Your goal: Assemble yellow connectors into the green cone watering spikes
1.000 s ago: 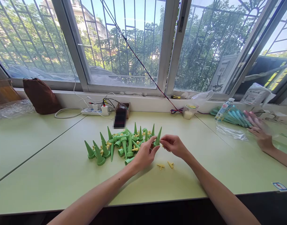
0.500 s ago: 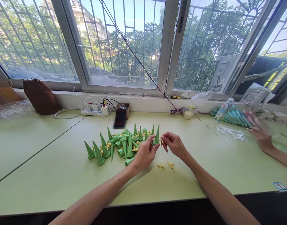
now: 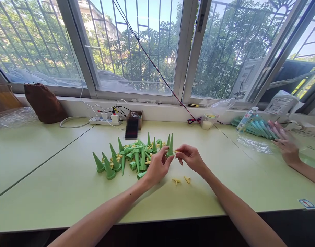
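Note:
My left hand (image 3: 158,166) is closed around the base of a green plastic cone spike (image 3: 171,145), which points upward. Just to its right, my right hand (image 3: 190,156) pinches a small yellow T-shaped piece (image 3: 175,151) against the cone's lower side; whether it sits in the cone I cannot tell. Two loose yellow T-shaped pieces (image 3: 176,181) lie on the table below my hands. Left of my left hand spreads a pile of green cones (image 3: 135,157), some upright and some lying down, with yellow pieces among them.
The pale green table (image 3: 77,195) runs along a window. At its back stand a brown bag (image 3: 44,103), a power strip (image 3: 103,119), a small box (image 3: 138,120) and a plastic cup (image 3: 208,122). At right, another person's hand (image 3: 288,151) is beside a bottle (image 3: 247,119) and stacked green pieces.
The cone between my hands has shifted slightly left and stands straighter. My right hand stays close beside it with the yellow piece. The view has tilted a little.

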The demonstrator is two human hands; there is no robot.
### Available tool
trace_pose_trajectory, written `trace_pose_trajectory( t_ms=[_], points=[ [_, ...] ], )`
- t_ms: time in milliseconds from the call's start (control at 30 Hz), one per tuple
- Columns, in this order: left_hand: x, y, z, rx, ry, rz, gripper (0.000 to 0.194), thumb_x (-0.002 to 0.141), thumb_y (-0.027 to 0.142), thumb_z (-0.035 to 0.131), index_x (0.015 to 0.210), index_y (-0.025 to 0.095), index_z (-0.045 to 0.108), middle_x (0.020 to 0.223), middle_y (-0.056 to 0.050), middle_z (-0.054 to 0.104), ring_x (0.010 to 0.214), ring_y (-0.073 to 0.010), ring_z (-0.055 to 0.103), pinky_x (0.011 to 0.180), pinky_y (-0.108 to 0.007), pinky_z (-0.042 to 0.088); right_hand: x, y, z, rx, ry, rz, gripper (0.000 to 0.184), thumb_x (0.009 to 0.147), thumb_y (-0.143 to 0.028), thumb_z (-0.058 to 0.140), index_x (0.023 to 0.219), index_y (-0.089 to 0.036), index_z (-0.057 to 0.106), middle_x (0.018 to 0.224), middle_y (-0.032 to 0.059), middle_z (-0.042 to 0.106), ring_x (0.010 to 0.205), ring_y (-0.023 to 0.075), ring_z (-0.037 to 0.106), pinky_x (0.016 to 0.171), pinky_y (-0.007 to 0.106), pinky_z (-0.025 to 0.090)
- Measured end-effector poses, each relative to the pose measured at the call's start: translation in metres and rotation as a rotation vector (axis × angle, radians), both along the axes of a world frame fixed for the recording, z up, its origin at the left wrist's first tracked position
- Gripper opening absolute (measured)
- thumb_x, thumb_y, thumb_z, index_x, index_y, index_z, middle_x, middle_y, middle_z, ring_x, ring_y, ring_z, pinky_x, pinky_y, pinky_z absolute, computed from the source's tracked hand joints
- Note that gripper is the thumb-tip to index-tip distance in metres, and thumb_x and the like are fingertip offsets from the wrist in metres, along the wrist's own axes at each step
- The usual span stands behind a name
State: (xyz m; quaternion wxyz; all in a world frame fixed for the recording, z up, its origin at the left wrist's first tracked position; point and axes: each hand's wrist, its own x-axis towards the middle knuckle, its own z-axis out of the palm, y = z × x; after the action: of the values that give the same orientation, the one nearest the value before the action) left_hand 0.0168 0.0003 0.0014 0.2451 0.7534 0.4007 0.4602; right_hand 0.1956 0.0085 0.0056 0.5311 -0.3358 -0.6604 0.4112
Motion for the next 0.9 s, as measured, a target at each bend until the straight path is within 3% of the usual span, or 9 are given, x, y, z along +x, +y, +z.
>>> trace_pose_trajectory(
  t_ms=[333,500,700,900],
  points=[
    [-0.002,0.000,-0.006,0.126,0.088,-0.029,0.029,0.091,0.034,0.057,0.117,0.021,0.055,0.059,0.006,0.053,0.051,-0.0106,0.046,0.057,-0.022,0.041,-0.002,-0.001,-0.003,-0.056,-0.074,-0.065,0.045,0.091,-0.058,0.054,0.068,-0.020,0.051,0.049,-0.0056,0.052,0.031,0.0065,0.038,0.032,0.022,0.029],
    [0.000,-0.003,-0.001,0.125,0.079,-0.008,0.029,0.090,0.032,0.058,0.117,0.020,0.055,0.064,0.004,0.060,0.050,-0.0102,0.049,0.057,-0.022,0.043,-0.002,-0.001,-0.004,-0.029,-0.075,-0.073,0.045,0.093,-0.058,0.051,0.069,-0.020,0.050,0.053,-0.0046,0.051,0.035,0.0068,0.039,0.036,0.022,0.031],
    [0.001,-0.006,0.005,0.104,0.041,0.034,0.029,0.090,0.034,0.058,0.115,0.019,0.055,0.075,0.001,0.068,0.047,-0.0085,0.049,0.058,-0.023,0.044,-0.003,-0.004,0.000,0.015,-0.007,-0.029,0.035,0.088,-0.053,0.061,0.085,-0.020,0.055,0.062,-0.0036,0.052,0.045,0.0094,0.046,0.042,0.024,0.038],
    [0.000,-0.004,-0.001,0.100,0.043,0.019,0.029,0.089,0.031,0.060,0.115,0.019,0.055,0.068,0.003,0.063,0.049,-0.0089,0.049,0.057,-0.022,0.043,-0.002,-0.002,-0.005,0.011,-0.074,-0.070,0.039,0.089,-0.055,0.058,0.074,-0.020,0.052,0.052,-0.0066,0.039,0.044,0.0089,0.034,0.042,0.023,0.028]
  ],
)
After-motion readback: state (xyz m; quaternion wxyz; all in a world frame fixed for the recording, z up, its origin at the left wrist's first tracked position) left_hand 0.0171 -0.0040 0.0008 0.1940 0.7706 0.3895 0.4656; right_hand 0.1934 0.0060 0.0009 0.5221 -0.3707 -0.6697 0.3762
